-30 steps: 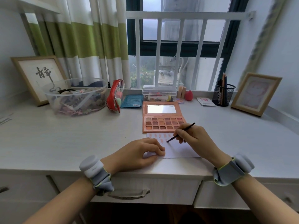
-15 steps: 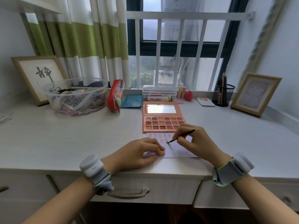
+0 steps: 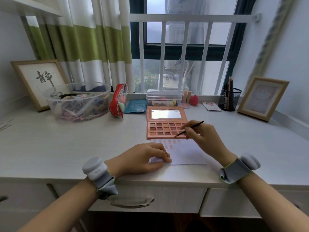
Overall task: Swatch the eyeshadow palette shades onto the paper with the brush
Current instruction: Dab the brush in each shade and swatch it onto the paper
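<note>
Just behind the paper (image 3: 184, 153) on the counter (image 3: 66, 148), the brush (image 3: 189, 129) tip has hopped back to the palette (image 3: 165, 129), bottom row, so it's reloading for 1 more swatch. Right hand (image 3: 204, 139) pinches it; left hand (image 3: 143, 158) keeps pressing the paper's near corner.

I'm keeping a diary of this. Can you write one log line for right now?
step: loading brush | right hand: holds brush, tip at palette | left hand: rests on paper
</note>
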Demonstrator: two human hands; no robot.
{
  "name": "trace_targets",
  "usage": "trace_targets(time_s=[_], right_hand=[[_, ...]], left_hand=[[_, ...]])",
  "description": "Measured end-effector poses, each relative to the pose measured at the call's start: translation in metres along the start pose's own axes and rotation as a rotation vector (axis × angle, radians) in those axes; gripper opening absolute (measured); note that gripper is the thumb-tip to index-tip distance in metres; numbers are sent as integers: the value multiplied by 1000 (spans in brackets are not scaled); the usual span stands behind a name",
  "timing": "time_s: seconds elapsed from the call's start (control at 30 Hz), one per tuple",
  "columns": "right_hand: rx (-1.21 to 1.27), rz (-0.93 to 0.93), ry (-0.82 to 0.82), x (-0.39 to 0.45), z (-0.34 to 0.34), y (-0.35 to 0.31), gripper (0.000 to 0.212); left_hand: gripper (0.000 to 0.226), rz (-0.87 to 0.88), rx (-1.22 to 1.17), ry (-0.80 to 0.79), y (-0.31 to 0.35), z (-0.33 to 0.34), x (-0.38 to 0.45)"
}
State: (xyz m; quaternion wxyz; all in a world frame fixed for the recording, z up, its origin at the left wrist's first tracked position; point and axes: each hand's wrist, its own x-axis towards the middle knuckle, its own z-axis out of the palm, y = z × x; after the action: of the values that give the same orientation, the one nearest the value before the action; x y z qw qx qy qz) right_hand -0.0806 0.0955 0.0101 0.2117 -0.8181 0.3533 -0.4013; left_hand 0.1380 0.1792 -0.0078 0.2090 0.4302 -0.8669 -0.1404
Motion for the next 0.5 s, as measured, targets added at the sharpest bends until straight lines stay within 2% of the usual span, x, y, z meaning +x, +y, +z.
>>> trace_targets(time_s=[0.17, 0.5], right_hand=[[-62, 91, 77, 24, -4, 17, 16], [-126, 156, 63, 36, 3, 33, 21]], left_hand=[[24, 13, 95, -38, 3, -4, 8], [25, 42, 56, 18, 1, 2, 5]])
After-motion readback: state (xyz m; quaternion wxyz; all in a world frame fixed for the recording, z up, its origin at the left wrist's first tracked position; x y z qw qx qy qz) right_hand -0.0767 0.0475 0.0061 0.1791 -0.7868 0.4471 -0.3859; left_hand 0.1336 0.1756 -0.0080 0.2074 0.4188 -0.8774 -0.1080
